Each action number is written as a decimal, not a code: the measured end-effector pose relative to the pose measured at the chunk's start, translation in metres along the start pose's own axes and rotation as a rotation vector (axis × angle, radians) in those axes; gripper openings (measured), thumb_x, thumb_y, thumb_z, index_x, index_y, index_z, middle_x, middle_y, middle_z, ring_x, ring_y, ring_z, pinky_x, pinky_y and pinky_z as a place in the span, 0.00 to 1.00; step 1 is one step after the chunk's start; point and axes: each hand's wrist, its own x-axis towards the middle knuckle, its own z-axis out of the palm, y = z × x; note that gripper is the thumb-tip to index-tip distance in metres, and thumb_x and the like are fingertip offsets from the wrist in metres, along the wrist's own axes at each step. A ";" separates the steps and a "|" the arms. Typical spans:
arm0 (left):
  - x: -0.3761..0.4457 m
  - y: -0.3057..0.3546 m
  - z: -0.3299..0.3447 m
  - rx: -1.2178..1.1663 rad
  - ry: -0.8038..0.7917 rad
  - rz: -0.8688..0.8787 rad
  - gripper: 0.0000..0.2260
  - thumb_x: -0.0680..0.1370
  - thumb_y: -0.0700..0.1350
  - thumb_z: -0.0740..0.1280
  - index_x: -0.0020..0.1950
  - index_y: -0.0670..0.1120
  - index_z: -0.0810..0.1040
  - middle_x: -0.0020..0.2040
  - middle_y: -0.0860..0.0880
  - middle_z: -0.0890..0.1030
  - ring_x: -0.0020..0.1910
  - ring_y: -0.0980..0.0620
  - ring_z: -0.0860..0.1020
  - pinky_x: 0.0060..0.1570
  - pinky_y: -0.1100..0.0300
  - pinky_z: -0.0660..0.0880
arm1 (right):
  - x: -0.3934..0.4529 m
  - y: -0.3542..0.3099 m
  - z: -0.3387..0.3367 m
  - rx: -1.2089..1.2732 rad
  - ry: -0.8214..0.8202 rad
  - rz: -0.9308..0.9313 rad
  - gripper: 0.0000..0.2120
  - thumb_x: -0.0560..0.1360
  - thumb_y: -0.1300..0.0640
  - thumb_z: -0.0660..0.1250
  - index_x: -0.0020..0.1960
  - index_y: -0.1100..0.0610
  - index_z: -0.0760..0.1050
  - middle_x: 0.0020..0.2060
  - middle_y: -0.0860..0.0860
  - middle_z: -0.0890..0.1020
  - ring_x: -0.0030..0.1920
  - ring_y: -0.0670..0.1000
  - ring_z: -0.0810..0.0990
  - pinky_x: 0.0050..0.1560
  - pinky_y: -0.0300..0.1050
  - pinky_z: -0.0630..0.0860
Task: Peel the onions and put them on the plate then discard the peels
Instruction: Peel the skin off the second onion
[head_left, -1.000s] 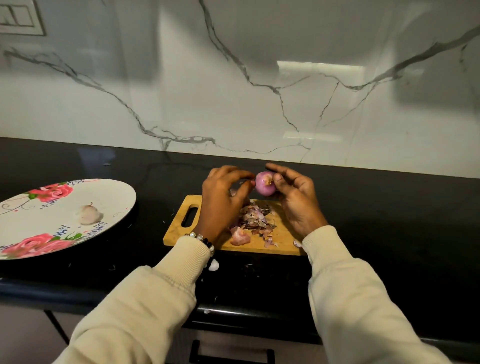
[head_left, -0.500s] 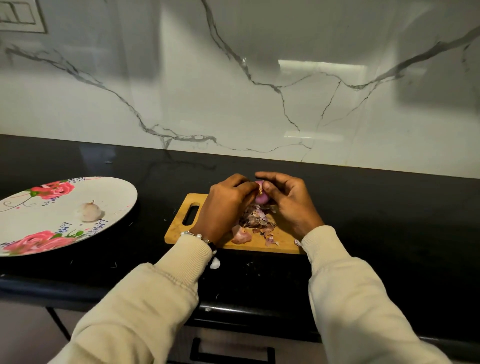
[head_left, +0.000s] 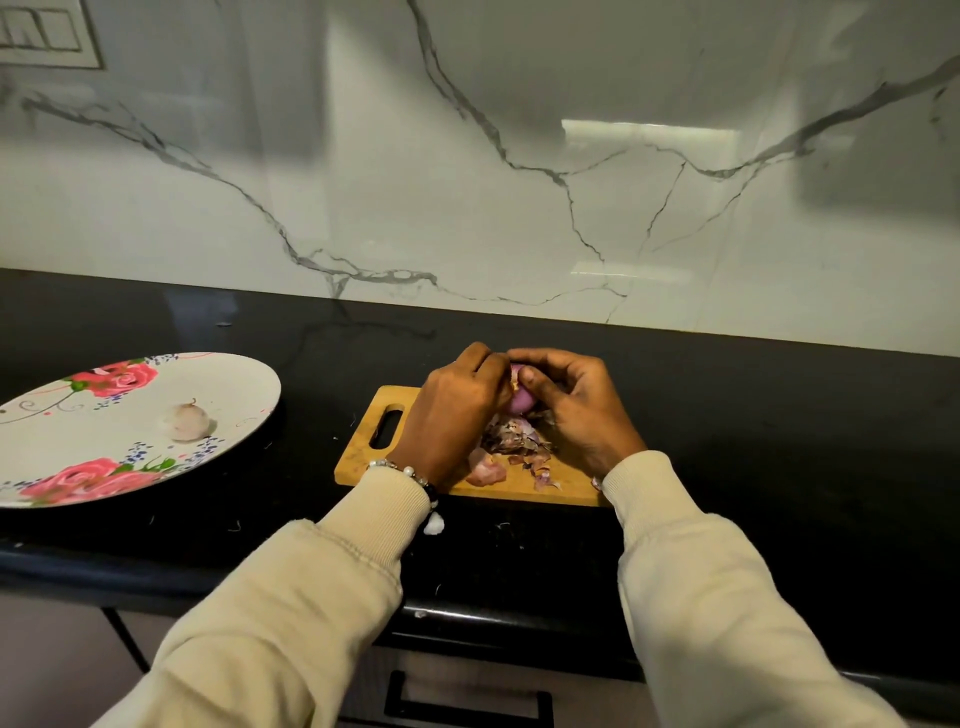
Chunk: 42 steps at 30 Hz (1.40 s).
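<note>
A glossy black stone countertop (head_left: 727, 441) runs under a white veined marble wall. Over the small wooden cutting board (head_left: 363, 457), the left hand (head_left: 452, 415) and right hand (head_left: 576, 410) meet knuckle to knuckle, fingers curled and pinching a small purple onion (head_left: 521, 400) between them, likely held above the board so skins fall there. Both wrists angle inward, cream sleeves drawn to the cuffs. A heap of papery purple peels (head_left: 511, 439) lies just beneath. Well to the left, one pale peeled onion (head_left: 186, 422) sits on the rose-patterned white plate (head_left: 228, 384).
</note>
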 end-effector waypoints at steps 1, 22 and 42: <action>0.001 0.001 0.001 -0.008 0.008 -0.013 0.09 0.71 0.36 0.75 0.48 0.37 0.79 0.43 0.41 0.79 0.32 0.44 0.78 0.29 0.57 0.72 | 0.000 0.000 0.000 -0.003 -0.002 0.003 0.12 0.79 0.66 0.65 0.56 0.54 0.82 0.54 0.56 0.84 0.59 0.57 0.81 0.62 0.62 0.77; 0.001 -0.001 -0.010 -0.129 -0.029 0.067 0.14 0.76 0.46 0.61 0.53 0.39 0.81 0.45 0.43 0.81 0.38 0.44 0.81 0.34 0.53 0.80 | 0.001 0.001 -0.002 0.009 0.027 0.047 0.12 0.78 0.64 0.67 0.55 0.50 0.82 0.53 0.58 0.84 0.57 0.60 0.82 0.61 0.65 0.77; 0.006 -0.006 -0.003 -0.381 0.081 -0.216 0.10 0.77 0.40 0.68 0.57 0.41 0.83 0.49 0.46 0.83 0.46 0.53 0.80 0.48 0.63 0.77 | 0.004 -0.006 -0.005 0.205 0.123 0.131 0.15 0.79 0.66 0.64 0.65 0.61 0.76 0.57 0.61 0.82 0.59 0.59 0.82 0.62 0.62 0.77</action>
